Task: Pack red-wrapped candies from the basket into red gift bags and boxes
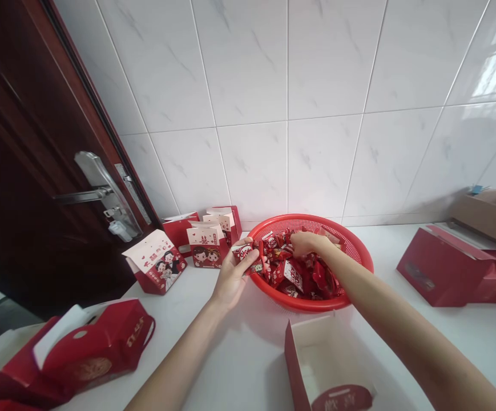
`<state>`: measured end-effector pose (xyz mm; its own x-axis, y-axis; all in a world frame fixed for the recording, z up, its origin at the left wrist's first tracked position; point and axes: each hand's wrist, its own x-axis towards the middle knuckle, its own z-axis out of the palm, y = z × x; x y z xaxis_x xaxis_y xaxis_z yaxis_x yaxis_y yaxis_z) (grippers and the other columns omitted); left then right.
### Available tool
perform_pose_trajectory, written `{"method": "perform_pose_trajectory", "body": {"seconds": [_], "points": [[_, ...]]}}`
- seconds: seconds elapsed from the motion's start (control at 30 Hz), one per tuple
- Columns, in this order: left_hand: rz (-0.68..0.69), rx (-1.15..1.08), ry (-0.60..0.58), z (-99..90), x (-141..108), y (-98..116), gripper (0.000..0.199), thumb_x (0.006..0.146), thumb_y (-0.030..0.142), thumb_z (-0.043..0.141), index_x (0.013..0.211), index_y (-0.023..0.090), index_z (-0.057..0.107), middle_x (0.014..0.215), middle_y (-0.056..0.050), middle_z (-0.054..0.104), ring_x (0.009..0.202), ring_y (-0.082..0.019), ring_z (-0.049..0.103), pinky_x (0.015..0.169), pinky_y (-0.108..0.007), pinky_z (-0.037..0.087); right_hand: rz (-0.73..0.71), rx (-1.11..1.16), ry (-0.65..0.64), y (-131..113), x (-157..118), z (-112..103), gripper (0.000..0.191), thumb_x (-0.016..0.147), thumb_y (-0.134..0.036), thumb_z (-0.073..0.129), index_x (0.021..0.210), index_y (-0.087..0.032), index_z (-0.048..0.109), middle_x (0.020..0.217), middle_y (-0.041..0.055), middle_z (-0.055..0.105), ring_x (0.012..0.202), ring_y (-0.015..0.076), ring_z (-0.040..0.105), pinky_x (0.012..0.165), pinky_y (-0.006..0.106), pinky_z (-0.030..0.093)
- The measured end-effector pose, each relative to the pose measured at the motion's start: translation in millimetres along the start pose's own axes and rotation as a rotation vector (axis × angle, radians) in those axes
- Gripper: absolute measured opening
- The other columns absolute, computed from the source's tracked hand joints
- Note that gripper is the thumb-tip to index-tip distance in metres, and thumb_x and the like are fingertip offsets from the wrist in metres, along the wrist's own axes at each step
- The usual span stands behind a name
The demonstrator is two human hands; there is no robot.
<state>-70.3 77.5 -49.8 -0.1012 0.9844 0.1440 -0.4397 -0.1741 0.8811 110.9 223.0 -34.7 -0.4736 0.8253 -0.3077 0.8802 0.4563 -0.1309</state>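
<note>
A red plastic basket full of red-wrapped sweets stands against the tiled wall. My left hand is closed on wrapped sweets at the basket's left rim. Inside the basket, my right hand reaches down among the sweets; its fingertips are partly hidden, and what they hold cannot be made out. In front of the basket, near the bottom edge of the view, an open box with red sides and a pale inside stands upright.
Small printed gift boxes stand left of the basket on the white table. Larger red boxes lie at the lower left. More red boxes and a brown carton are at the right. A dark door is at the left.
</note>
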Motion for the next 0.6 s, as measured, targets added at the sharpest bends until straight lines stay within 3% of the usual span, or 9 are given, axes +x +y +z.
{"method": "perform_pose_trajectory", "body": {"seconds": [0.27,0.4,0.53,0.6], "points": [[-0.01,0.006,0.009,-1.1,0,0,0.066,0.055,0.037,0.098,0.105,0.019,0.059,0.072,0.005,0.073,0.061,-0.014,0.072,0.064,-0.028,0.062,-0.05,0.035,0.144,13,5,2,0.035,0.099,-0.038,0.064,0.129,-0.018,0.063,0.131,0.0099,0.064,0.11,0.0247,0.066,0.092,0.045,0.058],[-0.015,0.017,0.012,-0.9,-1,0,0.068,0.054,0.037,0.099,0.107,0.019,0.059,0.071,0.005,0.073,0.061,-0.015,0.073,0.063,-0.026,0.061,-0.14,0.063,0.142,8,6,9,0.03,0.098,-0.027,0.063,0.127,-0.019,0.066,0.127,0.0096,0.069,0.115,0.0254,0.066,0.099,0.041,0.054],[-0.018,0.024,0.038,-0.4,-1,0,0.072,0.051,0.037,0.1,0.107,0.018,0.06,0.076,0.005,0.074,0.061,-0.013,0.072,0.064,-0.025,0.061,-0.213,0.077,0.085,-3,6,19,0.057,0.087,-0.019,0.067,0.143,-0.026,0.059,0.143,0.0104,0.064,0.131,0.0323,0.059,0.104,0.039,0.048],[-0.018,0.026,0.053,-0.2,-1,0,0.072,0.049,0.036,0.101,0.107,0.018,0.06,0.078,0.004,0.074,0.062,-0.013,0.072,0.065,-0.024,0.061,-0.227,0.08,0.03,-8,7,20,0.063,0.081,-0.019,0.07,0.142,-0.028,0.061,0.146,0.0106,0.062,0.133,0.0339,0.058,0.103,0.039,0.048]]}}
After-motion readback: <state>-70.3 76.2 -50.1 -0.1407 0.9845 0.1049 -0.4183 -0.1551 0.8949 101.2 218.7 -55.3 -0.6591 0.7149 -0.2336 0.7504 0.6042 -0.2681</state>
